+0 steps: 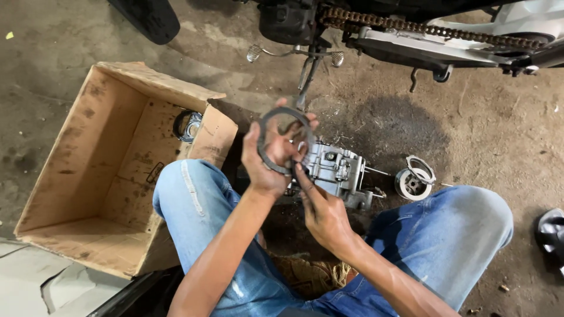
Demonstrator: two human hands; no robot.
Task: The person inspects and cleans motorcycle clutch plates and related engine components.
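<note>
My left hand (271,159) holds up a dark grey ring-shaped plate (286,140) with small teeth on its edge, fingers wrapped around its left and upper rim. My right hand (322,212) reaches up from below, its index finger touching the ring's lower right edge. Both hands are above my knees in blue jeans. Just behind the ring, a grey metal engine block (339,170) lies on the dirty concrete floor.
An open, stained cardboard box (100,170) stands at the left, a round dark part (188,125) beside its back flap. A round silver part (414,179) lies right of the engine. A motorcycle with chain (435,28), footpeg and side stand spans the top.
</note>
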